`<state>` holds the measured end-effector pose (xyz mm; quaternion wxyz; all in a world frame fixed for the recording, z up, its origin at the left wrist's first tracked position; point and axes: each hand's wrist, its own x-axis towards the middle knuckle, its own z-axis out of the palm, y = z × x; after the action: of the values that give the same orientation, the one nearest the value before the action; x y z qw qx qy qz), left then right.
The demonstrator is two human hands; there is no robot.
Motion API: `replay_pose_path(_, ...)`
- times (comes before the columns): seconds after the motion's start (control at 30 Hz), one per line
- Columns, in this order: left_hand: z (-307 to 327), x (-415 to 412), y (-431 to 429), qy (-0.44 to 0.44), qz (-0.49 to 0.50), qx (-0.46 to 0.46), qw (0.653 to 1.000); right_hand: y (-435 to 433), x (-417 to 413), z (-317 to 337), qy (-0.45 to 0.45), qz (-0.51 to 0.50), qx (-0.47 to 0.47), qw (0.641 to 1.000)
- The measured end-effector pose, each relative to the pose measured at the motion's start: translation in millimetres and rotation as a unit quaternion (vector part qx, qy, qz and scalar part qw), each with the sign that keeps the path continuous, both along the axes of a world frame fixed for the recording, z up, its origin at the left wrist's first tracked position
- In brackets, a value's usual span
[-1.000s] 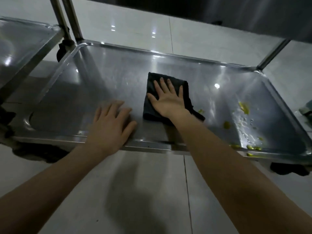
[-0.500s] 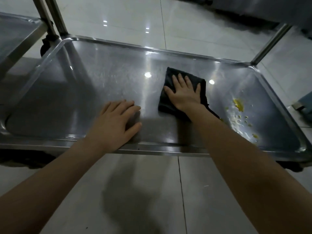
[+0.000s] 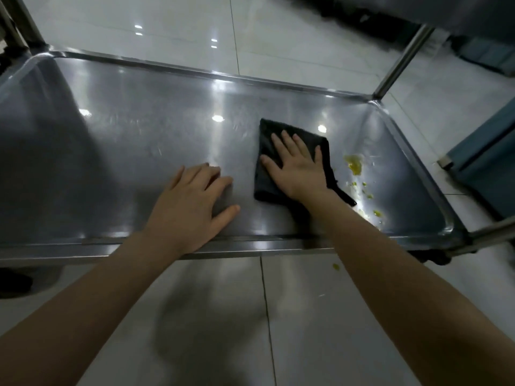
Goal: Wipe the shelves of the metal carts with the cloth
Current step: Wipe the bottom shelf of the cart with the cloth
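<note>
On the cart shelf (image 3: 111, 162), right hand (image 3: 299, 171) flat on cloth (image 3: 264, 185), slid nearer yellow spill (image 3: 354, 165), left hand (image 3: 189, 207) flat as before

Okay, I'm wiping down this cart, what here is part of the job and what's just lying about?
Part of the job:
shelf
cloth, pressed flat under the right hand
yellow spill, right of the cloth
left hand, flat on the shelf

Just lying about:
blue object on the floor, at the right
yellow drop on the floor
</note>
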<state>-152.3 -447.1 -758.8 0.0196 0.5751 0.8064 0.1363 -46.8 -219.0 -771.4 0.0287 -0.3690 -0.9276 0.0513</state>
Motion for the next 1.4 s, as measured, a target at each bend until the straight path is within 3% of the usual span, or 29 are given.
replay_pose_path(0.07, 1.0, -0.8, 0.1, 0.009, 0.008, -0.002, 1.000, 28.8, -17.4, 2.1, -0.014, -0.043, -0.030, 0.999)
replay_pose_path(0.17, 3.4, 0.5, 2.9, 0.017, 0.009, -0.008, 1.000, 16.6, -10.5, 0.8, -0.021, -0.020, -0.024, 0.999)
replay_pose_path(0.3, 10.7, 17.5, 23.6, -0.019, -0.003, 0.035, 0.999, -43.3, 75.5, 1.8, 0.012, 0.092, 0.006, 0.996)
replay_pose_path(0.37, 8.7, 33.2, 37.7, -0.035, -0.025, 0.037, 0.998, -55.9, 112.8, 4.0, 0.013, 0.098, -0.014, 0.995)
replay_pose_path(0.57, -4.4, 53.2, 51.1, -0.025, -0.025, 0.020, 0.999, 30.4, 85.7, 12.2, -0.017, -0.003, 0.010, 1.000)
replay_pose_path(0.73, -2.7, 54.0, 50.3, -0.010, -0.024, -0.004, 1.000, 77.7, 44.0, 13.2, -0.026, -0.081, -0.034, 0.996)
replay_pose_path(0.9, 5.2, 59.4, 63.6, -0.003, -0.002, 0.021, 1.000, 17.9, 124.8, 10.5, -0.010, 0.062, 0.005, 0.998)
replay_pose_path(0.97, 4.6, 69.6, 75.3, -0.012, -0.002, 0.048, 0.999, 4.9, 162.1, 10.6, -0.007, 0.073, -0.013, 0.997)
replay_pose_path(1.1, -2.5, 84.0, 90.6, -0.025, -0.035, 0.032, 0.999, 51.7, 160.4, 16.7, -0.036, 0.021, -0.017, 0.999)
replay_pose_path(1.3, -6.3, 78.9, 86.2, -0.018, -0.045, 0.049, 0.998, 138.4, 107.6, 23.1, -0.031, -0.175, -0.053, 0.983)
replay_pose_path(1.4, -2.8, 79.7, 84.4, -0.028, -0.040, 0.036, 0.998, 113.7, 119.9, 22.9, -0.034, -0.115, -0.045, 0.992)
